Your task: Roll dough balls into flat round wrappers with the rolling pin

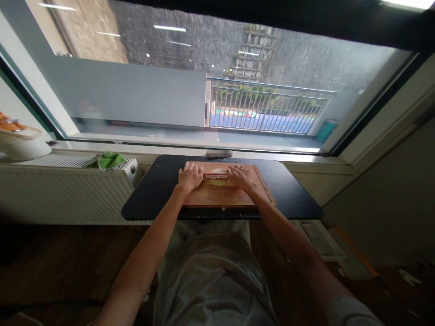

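Our left hand [190, 176] and right hand [240, 175] lie over the rolling pin [215, 176], whether clamped we cannot tell, and lopsided pressure could unevenly thin the dough [218, 182] between them.

Rolling pin [216, 176], printed red-and-white along middle, lying 9-to-3 across dough [218, 183]; dough pale, flat, roundish, showing at pin's 12 and 6 o'clock, on brown wooden board [217, 199]

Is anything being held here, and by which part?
A rolling pin, with the left hand over its left end and the right hand over its right end; whether they grip or only press cannot be told.
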A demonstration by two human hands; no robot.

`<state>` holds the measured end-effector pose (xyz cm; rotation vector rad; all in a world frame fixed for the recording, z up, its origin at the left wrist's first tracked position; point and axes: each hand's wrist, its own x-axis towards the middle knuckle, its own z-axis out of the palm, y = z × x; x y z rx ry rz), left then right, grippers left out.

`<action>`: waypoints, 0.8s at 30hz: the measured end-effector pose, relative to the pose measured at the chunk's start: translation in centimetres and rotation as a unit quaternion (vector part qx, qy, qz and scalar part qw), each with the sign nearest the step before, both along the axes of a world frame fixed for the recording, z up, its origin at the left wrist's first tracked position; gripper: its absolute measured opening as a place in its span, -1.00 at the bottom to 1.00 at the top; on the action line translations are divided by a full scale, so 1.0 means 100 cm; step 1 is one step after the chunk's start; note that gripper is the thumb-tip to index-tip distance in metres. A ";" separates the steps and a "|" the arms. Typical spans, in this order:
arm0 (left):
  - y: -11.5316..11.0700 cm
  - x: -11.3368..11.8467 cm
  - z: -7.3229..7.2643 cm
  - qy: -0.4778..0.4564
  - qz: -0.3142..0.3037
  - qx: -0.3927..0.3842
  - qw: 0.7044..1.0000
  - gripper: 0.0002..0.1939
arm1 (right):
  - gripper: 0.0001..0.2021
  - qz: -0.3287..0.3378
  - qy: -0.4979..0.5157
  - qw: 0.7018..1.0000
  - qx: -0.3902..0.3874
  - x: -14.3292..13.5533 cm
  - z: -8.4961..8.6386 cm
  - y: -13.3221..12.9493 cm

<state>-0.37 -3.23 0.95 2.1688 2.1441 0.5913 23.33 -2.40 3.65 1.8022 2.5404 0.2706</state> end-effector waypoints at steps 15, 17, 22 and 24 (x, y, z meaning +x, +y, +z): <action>-0.003 0.000 0.000 0.008 -0.007 0.004 1.000 -0.41 | -0.50 -0.004 -0.002 1.000 -0.011 0.000 -0.002 0.010; -0.012 0.002 -0.001 0.016 -0.008 0.011 1.000 -0.40 | -0.50 0.013 0.001 1.000 -0.015 0.000 -0.002 0.019; -0.033 0.008 -0.003 0.027 -0.010 0.038 0.999 -0.42 | -0.45 0.007 0.017 1.000 -0.015 0.001 -0.004 0.018; -0.041 0.010 -0.004 0.033 -0.019 0.049 0.998 -0.42 | -0.44 0.006 0.011 1.000 -0.011 0.003 -0.005 0.006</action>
